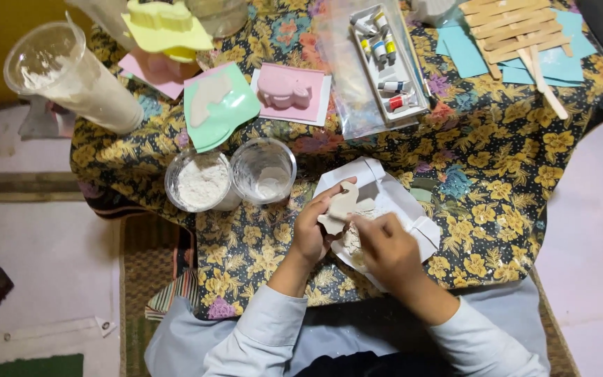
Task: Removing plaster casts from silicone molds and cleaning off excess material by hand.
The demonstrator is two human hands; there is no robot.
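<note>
Left hand grips a pale plaster figure over white paper; right hand, fingers pinched (tool unseen), works its edge. Light strokes advisable, figure supported.

A home craft corner — floral-clothed table, paint tubes, moulds.

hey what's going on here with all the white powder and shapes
A person sits at a table covered with a floral cloth. The left hand holds a small pale cast figure over a sheet of white paper, and the right hand works at its lower edge, with pale crumbs on the paper beneath. Nearby stand two clear cups of white powder, a pink mould and a tray of paint tubes.
</note>
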